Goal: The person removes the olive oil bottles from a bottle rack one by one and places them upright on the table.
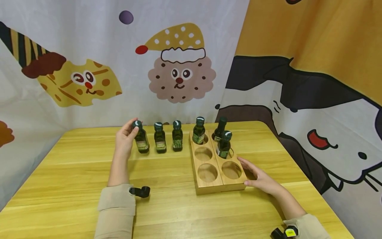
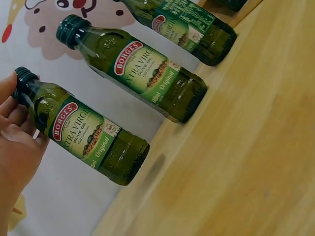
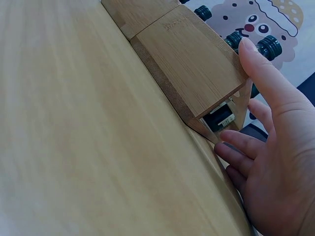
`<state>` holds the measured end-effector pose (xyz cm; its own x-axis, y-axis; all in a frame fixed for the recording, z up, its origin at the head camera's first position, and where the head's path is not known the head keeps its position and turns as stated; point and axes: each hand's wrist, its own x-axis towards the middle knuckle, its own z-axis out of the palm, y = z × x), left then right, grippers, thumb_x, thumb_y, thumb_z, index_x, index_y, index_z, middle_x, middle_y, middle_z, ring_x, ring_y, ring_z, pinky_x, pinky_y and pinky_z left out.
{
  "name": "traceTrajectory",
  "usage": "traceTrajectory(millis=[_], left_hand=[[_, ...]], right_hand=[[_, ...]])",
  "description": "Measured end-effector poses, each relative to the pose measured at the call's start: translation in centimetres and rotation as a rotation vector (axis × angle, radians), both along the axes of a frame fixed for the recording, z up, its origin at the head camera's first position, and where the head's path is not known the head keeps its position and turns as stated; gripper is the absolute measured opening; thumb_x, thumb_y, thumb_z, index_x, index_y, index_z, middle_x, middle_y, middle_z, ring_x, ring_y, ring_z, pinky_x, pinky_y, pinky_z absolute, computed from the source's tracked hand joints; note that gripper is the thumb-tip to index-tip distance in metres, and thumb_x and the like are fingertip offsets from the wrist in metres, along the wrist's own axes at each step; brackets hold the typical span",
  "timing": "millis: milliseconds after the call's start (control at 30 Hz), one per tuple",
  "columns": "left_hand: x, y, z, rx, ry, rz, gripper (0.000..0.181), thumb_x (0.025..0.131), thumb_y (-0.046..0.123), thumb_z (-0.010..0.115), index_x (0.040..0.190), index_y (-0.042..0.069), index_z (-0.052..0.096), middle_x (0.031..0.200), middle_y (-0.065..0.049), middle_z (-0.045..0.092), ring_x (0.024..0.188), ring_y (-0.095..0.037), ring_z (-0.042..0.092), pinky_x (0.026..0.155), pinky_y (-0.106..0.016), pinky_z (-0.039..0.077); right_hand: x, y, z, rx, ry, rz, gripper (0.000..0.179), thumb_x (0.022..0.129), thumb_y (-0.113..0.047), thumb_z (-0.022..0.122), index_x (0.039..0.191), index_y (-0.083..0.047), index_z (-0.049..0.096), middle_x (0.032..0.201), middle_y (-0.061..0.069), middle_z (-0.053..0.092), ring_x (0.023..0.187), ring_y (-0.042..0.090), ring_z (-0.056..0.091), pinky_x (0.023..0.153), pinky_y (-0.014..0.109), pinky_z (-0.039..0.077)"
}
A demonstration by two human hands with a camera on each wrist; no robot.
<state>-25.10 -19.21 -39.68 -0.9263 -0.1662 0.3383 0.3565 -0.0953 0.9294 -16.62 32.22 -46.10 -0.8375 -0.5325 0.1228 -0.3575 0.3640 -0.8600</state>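
My left hand [image 1: 124,137] pinches the dark green cap of the leftmost small olive oil bottle [image 1: 142,142]. That bottle tilts slightly, and in the left wrist view its shadow lies apart from its base. To its right, a second olive oil bottle [image 1: 160,139] and a third one [image 1: 177,137] stand upright. My right hand [image 1: 261,179] holds the front right corner of a wooden bottle rack [image 1: 221,186], thumb at the front, fingers along the side. Bottles sit in its back left [image 1: 199,131], back right [image 1: 220,129] and middle right [image 1: 223,146] holes; its other holes hold nothing.
The wooden table [image 1: 167,212] carries everything. A cartoon-printed curtain [image 1: 98,26] hangs right behind its far edge. Bands with small black cameras are on both wrists, below beige sleeves [image 1: 115,212].
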Motion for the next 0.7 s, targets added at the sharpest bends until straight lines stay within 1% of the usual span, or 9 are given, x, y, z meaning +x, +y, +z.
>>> traceTrajectory(millis=[167,300,400,433,500,633,700], left_hand=[[-0.1,-0.1,-0.6,-0.031,-0.043,0.007,0.043,0.096,0.01,0.058,0.137,-0.002,0.05,0.113,0.005,0.066,0.11,-0.011,0.055,0.092,-0.018,0.043],[-0.1,-0.2,-1.0,-0.051,-0.077,0.0,0.045,0.097,0.011,0.058,0.138,-0.001,0.048,0.118,0.001,0.063,0.112,-0.011,0.054,0.092,-0.018,0.043],[-0.1,-0.1,-1.1,-0.069,-0.082,-0.005,0.044,0.098,0.01,0.056,0.139,-0.002,0.047,0.123,-0.004,0.061,0.113,-0.011,0.053,0.093,-0.019,0.042],[0.0,-0.1,-1.1,-0.072,-0.082,-0.006,0.044,0.098,0.01,0.056,0.139,-0.001,0.047,0.123,-0.004,0.061,0.113,-0.011,0.053,0.093,-0.019,0.042],[0.0,-0.1,-1.1,-0.074,-0.075,-0.011,0.044,0.098,0.009,0.055,0.14,-0.002,0.046,0.122,-0.003,0.061,0.114,-0.011,0.053,0.094,-0.019,0.042],[0.0,-0.2,-1.2,-0.063,-0.068,-0.021,0.046,0.098,0.009,0.056,0.141,-0.003,0.044,0.115,0.006,0.062,0.112,-0.008,0.053,0.092,-0.017,0.042],[0.0,-0.2,-1.2,-0.047,-0.059,-0.029,0.047,0.097,0.008,0.056,0.141,-0.004,0.043,0.115,0.006,0.063,0.111,-0.008,0.054,0.092,-0.017,0.042]], right_hand=[[0.0,0.0,-0.1,0.007,0.001,-0.005,0.081,0.087,-0.014,0.071,0.153,-0.022,0.024,0.149,0.015,0.035,0.129,0.017,0.039,0.101,0.023,0.032],[0.0,0.0,-0.1,0.007,0.005,-0.003,0.082,0.087,-0.013,0.071,0.153,-0.021,0.024,0.149,0.015,0.035,0.129,0.017,0.039,0.101,0.024,0.032],[0.0,0.0,-0.1,0.004,0.006,-0.006,0.082,0.086,-0.011,0.07,0.153,-0.021,0.024,0.149,0.014,0.034,0.13,0.017,0.039,0.102,0.023,0.032],[0.0,0.0,-0.1,0.003,0.005,-0.007,0.082,0.086,-0.011,0.07,0.153,-0.021,0.025,0.149,0.014,0.034,0.13,0.017,0.039,0.102,0.023,0.031],[0.1,0.0,-0.1,0.003,0.002,-0.011,0.082,0.086,-0.01,0.07,0.153,-0.022,0.025,0.15,0.014,0.034,0.13,0.015,0.038,0.102,0.022,0.031],[0.1,0.0,0.0,0.004,0.003,-0.013,0.082,0.086,-0.01,0.07,0.153,-0.021,0.025,0.15,0.013,0.034,0.129,0.012,0.038,0.102,0.022,0.031],[0.0,0.0,0.0,0.007,0.008,-0.015,0.081,0.086,-0.01,0.07,0.153,-0.021,0.025,0.15,0.013,0.034,0.129,0.011,0.039,0.102,0.022,0.031]])
